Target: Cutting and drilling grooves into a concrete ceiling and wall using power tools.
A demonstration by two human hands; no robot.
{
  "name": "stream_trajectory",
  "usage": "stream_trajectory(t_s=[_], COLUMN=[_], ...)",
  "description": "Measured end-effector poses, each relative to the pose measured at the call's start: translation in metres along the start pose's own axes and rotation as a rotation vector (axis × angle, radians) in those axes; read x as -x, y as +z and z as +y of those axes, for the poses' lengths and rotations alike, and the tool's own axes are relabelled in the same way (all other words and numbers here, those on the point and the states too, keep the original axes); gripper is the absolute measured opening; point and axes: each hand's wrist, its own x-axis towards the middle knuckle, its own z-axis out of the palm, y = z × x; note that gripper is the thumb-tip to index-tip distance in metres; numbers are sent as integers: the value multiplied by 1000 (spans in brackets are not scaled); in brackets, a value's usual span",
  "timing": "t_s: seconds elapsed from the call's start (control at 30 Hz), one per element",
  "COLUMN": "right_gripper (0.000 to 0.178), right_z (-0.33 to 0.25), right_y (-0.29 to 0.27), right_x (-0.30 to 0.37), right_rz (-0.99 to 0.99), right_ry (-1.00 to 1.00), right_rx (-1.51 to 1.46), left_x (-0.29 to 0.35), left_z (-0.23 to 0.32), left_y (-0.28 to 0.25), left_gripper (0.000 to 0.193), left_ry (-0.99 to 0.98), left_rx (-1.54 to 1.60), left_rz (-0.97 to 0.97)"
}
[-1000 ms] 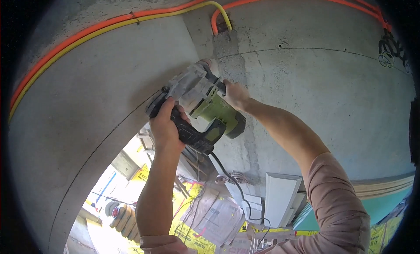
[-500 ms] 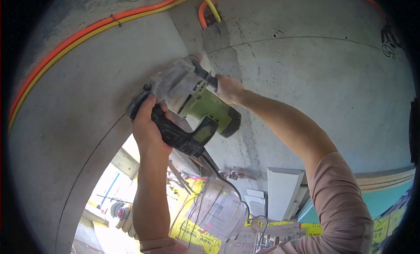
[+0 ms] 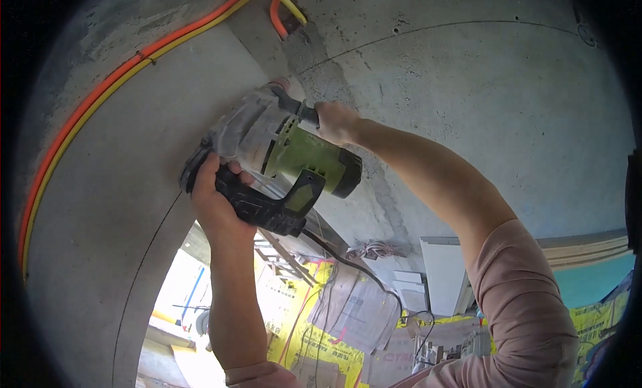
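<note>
A dusty wall chaser (image 3: pixel 311 150), with a green motor housing and a grey guard, is held up against the concrete wall (image 3: pixel 127 167). My left hand (image 3: pixel 217 201) wraps round its black rear handle, thumb near the guard. The black front side handle is in my right hand (image 3: pixel 338 122), arm reaching in from the right. Below the guard's lower end, a dark line (image 3: pixel 144 261) runs down the wall. Whatever blade sits inside the guard is hidden. A black power cord (image 3: pixel 354 264) hangs from the rear handle.
Orange and yellow conduits (image 3: pixel 137 65) curve along the upper left. White panels (image 3: pixel 443 267) and a stack of boards (image 3: pixel 582 261) lean at the lower right. Yellow sheeting (image 3: pixel 287 304) and cardboard (image 3: pixel 361 308) cover the floor. A coiled cable (image 3: pixel 374 249) hangs by the wall.
The view has shifted and tilted. In the picture the wall chaser and both hands sit slightly further left and higher. Both grips look the same.
</note>
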Motion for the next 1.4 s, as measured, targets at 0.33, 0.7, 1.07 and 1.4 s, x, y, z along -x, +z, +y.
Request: stream_trajectory(t_s=[0.33, 0.7, 1.07, 1.4], right_gripper=[28, 33, 30, 30], right_z=[-2, -1, 0, -1], right_y=[-11, -18, -19, -21], right_x=[5, -3, -4, -5], right_rz=[-79, -74, -77, -78], right_ry=[-8, -35, -17, -54], right_rx=[72, 140, 139, 191], left_x=[4, -6, -3, -9], left_z=[-10, -2, -14, -16], left_y=[-15, -9, -16, -23], left_gripper=[13, 16, 14, 14], left_ry=[-39, -54, -61, -60], left_rx=[31, 43, 67, 74], left_rz=[58, 28, 68, 48])
